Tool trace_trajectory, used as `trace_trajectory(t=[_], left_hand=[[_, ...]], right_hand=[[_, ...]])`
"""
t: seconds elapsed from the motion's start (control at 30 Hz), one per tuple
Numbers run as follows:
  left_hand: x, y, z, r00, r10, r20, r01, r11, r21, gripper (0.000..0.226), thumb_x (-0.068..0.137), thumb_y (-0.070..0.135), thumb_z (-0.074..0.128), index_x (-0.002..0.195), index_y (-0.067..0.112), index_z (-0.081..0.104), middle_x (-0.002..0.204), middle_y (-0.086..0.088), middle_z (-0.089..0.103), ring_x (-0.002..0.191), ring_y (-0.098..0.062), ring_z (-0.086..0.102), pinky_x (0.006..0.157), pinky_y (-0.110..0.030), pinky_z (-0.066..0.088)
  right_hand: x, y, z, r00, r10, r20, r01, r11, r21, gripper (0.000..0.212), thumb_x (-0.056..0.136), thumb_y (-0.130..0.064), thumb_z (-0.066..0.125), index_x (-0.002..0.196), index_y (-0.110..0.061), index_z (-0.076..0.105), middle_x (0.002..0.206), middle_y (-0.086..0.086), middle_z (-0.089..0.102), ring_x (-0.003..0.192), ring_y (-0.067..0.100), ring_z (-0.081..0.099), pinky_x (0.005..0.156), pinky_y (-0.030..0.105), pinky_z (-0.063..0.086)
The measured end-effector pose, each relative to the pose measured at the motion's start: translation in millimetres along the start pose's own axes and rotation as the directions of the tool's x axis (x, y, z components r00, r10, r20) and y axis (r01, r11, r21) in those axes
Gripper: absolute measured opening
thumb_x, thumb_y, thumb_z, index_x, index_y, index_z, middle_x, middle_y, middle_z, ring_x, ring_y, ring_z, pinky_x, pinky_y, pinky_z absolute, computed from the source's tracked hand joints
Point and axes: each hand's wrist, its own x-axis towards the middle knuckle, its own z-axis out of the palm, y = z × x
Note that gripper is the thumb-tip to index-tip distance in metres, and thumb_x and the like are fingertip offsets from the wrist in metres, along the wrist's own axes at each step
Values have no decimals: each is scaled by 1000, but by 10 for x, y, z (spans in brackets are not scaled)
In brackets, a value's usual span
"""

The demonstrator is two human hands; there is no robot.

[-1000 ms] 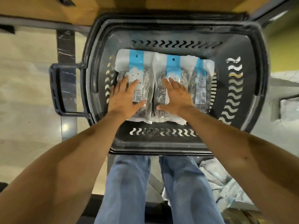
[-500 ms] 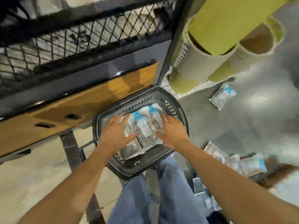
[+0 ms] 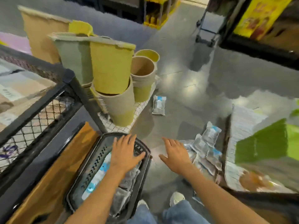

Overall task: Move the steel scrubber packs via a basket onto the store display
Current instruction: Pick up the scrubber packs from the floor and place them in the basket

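Note:
A black plastic basket (image 3: 90,168) stands at the lower left against a wooden display edge, with several steel scrubber packs (image 3: 97,177) lying in it. My left hand (image 3: 124,152) hovers flat over the basket's far end, fingers spread, holding nothing. My right hand (image 3: 175,152) is outside the basket over the grey floor, fingers straight, reaching toward a heap of scrubber packs (image 3: 205,149) on the floor to the right. One single pack (image 3: 159,105) lies alone farther out on the floor.
Stacked yellow and tan cylindrical bins (image 3: 113,81) stand on a white grid mat beyond the basket. A black mesh rack (image 3: 37,110) fills the left. A green box (image 3: 265,143) and white mat lie right. A cart (image 3: 208,25) stands far back.
The view has swung up and right from the basket to the floor. My right hand has left the packs in the basket and moved right toward the floor heap. My left hand lifted off.

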Motion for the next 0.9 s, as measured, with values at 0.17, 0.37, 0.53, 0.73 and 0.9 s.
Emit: trace_trajectory(t=[0.17,0.37,0.53,0.73,0.9], left_hand=[[375,894,-111,971,238,26,-239,969,63,102,66,75,13,150,18,23,153,-5,29,142,-26,25,117,-48,12],[686,2112,-115,891,449,61,-453,880,142,101,65,75,8,151,22,17,157,-1,20,144,-21,17,117,-43,8],[892,3032,-90,852,522,39,-521,841,146,91,78,75,20,151,22,13,158,-1,16,145,-21,13,119,-40,3],[1123,3767,-24,829,559,32,-557,817,148,79,89,61,42,151,20,15,157,-2,19,145,-21,13,118,-40,2],[1444,4158,51,815,571,103,-580,798,166,78,90,62,39,151,20,14,158,-2,17,146,-21,12,118,-40,2]], right_hand=[[-451,732,-62,947,308,-92,-289,942,171,65,92,-43,50,145,-14,28,144,5,39,131,28,37,108,35,27],[-1033,1656,-67,806,586,-84,-527,774,351,62,92,-44,49,144,-17,29,143,3,41,129,24,41,102,31,32],[-1294,2459,-166,751,656,-74,-591,717,370,63,91,-46,51,141,-12,33,136,7,48,120,27,48,98,36,40],[-1348,3245,-355,725,682,-93,-602,694,394,62,93,-42,50,142,-10,30,139,8,45,124,26,45,97,34,38],[-1232,3665,-384,708,704,-57,-622,659,422,67,95,-44,47,146,-9,23,144,8,40,130,24,40,104,32,33]])
